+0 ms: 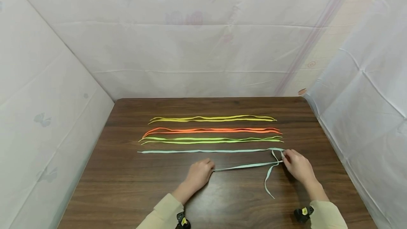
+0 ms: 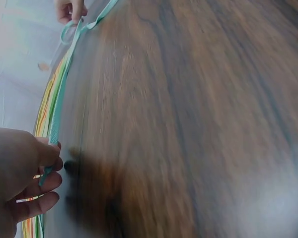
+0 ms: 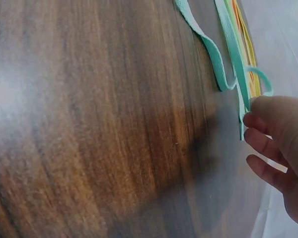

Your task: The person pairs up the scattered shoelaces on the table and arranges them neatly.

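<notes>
A flat mint-green shoelace point(image 1: 248, 166) runs between both hands, stretched nearly straight above the wooden table. My left hand point(image 1: 199, 174) pinches it near one end; in the left wrist view a short tip of the mint shoelace point(image 2: 54, 129) pokes out below the thumb. At the right, my right hand point(image 1: 298, 165) pinches the lace between thumb and fingertips. Beside the right fingers the lace makes a small loop, and a loose tail curls down toward the near edge. Just beyond, a straight mint length point(image 1: 203, 151) lies across the table, its right end by the right hand.
Farther back lie lime-green laces point(image 1: 210, 142), orange laces point(image 1: 210, 130) and yellow laces point(image 1: 210, 118) in roughly parallel rows. The dark wooden table point(image 1: 127, 193) is bordered by white cloth walls point(image 1: 203, 59) at the back and both sides.
</notes>
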`<act>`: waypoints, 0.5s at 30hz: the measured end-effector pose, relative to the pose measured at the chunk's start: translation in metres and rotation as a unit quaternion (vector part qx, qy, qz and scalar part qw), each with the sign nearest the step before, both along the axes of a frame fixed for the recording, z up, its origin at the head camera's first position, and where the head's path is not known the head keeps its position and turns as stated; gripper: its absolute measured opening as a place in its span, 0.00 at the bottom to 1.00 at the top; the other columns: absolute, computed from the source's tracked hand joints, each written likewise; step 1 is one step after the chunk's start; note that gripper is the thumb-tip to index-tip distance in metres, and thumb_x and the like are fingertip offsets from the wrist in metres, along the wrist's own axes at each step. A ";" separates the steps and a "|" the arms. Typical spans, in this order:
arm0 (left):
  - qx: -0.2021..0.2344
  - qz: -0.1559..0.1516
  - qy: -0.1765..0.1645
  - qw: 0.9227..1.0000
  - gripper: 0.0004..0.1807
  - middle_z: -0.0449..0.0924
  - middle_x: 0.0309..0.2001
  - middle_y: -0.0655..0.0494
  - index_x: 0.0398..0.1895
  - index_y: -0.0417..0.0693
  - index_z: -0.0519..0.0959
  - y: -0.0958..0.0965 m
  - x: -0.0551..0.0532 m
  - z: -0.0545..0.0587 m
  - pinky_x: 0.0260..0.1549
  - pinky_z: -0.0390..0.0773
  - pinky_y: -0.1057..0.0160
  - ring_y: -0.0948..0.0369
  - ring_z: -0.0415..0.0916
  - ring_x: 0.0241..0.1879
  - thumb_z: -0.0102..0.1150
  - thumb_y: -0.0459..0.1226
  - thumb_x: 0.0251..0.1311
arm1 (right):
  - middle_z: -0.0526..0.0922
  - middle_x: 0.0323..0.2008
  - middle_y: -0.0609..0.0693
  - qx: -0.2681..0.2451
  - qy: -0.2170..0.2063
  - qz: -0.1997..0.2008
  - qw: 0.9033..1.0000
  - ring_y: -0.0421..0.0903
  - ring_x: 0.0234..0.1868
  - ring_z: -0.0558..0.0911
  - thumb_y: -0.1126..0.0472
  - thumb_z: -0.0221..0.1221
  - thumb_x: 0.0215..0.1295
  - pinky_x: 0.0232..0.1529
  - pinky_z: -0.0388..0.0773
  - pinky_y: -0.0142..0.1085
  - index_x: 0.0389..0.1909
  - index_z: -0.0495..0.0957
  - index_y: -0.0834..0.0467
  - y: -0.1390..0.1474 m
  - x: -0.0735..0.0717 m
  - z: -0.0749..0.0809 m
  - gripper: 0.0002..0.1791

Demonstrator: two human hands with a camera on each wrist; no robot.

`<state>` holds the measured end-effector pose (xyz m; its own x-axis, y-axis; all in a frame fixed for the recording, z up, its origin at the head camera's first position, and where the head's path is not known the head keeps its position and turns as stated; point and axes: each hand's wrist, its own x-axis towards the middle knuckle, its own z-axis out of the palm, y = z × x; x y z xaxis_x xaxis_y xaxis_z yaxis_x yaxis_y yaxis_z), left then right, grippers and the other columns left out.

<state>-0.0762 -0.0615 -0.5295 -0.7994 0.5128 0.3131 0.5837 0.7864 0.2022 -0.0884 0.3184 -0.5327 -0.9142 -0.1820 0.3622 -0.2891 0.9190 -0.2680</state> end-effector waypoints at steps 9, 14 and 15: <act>0.012 0.025 -0.002 1.000 0.04 0.75 0.24 0.60 0.23 0.50 0.78 -0.029 0.004 0.000 0.19 0.74 0.66 0.63 0.76 0.22 0.65 0.34 0.50 | 0.75 0.23 0.47 -0.007 -0.031 0.004 0.999 0.40 0.19 0.68 0.71 0.64 0.48 0.18 0.64 0.35 0.29 0.75 0.58 -0.002 0.000 0.000 0.09; 0.013 0.051 0.000 0.999 0.05 0.75 0.24 0.60 0.23 0.50 0.78 -0.047 0.003 0.000 0.19 0.74 0.66 0.63 0.75 0.22 0.67 0.33 0.47 | 0.74 0.23 0.46 -0.014 -0.069 0.002 0.998 0.39 0.19 0.66 0.68 0.62 0.51 0.19 0.62 0.34 0.29 0.74 0.57 -0.004 -0.001 0.002 0.07; 0.012 0.056 0.000 0.998 0.06 0.75 0.24 0.60 0.23 0.50 0.78 -0.050 0.002 0.000 0.19 0.74 0.66 0.63 0.75 0.22 0.67 0.33 0.47 | 0.74 0.23 0.46 -0.017 -0.072 0.004 0.997 0.39 0.19 0.66 0.68 0.62 0.51 0.19 0.62 0.34 0.29 0.74 0.57 -0.005 -0.002 0.002 0.06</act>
<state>-0.0739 -0.1117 -0.5293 -0.8513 0.4125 0.3244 0.4924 0.8415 0.2221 -0.0903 0.3133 -0.5309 -0.9559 -0.1794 0.2327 -0.2524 0.9068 -0.3376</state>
